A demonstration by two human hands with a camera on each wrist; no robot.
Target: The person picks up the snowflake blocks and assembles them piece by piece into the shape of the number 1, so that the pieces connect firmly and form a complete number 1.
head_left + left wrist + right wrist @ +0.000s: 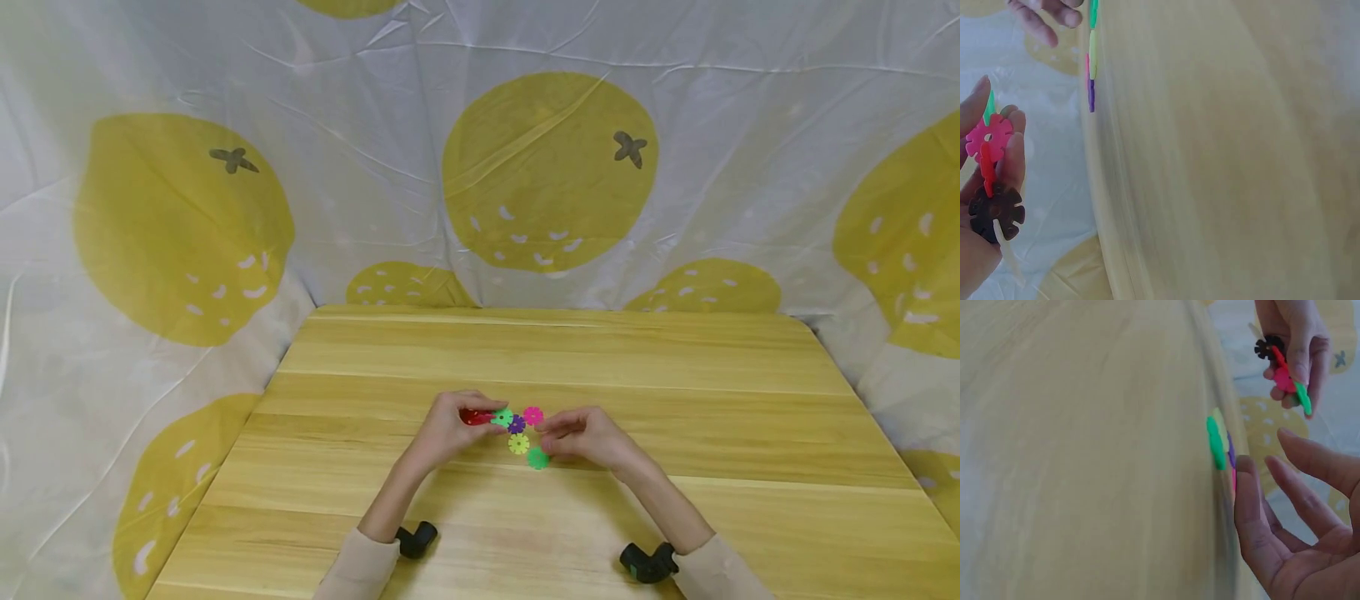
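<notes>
Nearest, two pale sleeves (363,562) come in, a black wrist device (417,540) beside the left arm and another black device (648,564) beside the right. Beyond them, over the tabletop (675,350), are the hands. The left hand (444,425) pinches a chain of notched discs between thumb and fingers — green disc (989,107), pink disc (991,139), red disc (987,167), dark disc (997,211) and white disc (1009,253) — and its fingers hide much of it from the head camera. The right hand (588,439) has its thumb and bent fingers apart, gripping nothing. Between the hands lie loose purple (517,425), yellow (518,444), pink (533,415) and green (537,458) discs; whether right fingertips touch any, I cannot tell. Farthest, a creased cloth (360,167) with yellow fruit prints (551,179) hangs behind the tabletop.
</notes>
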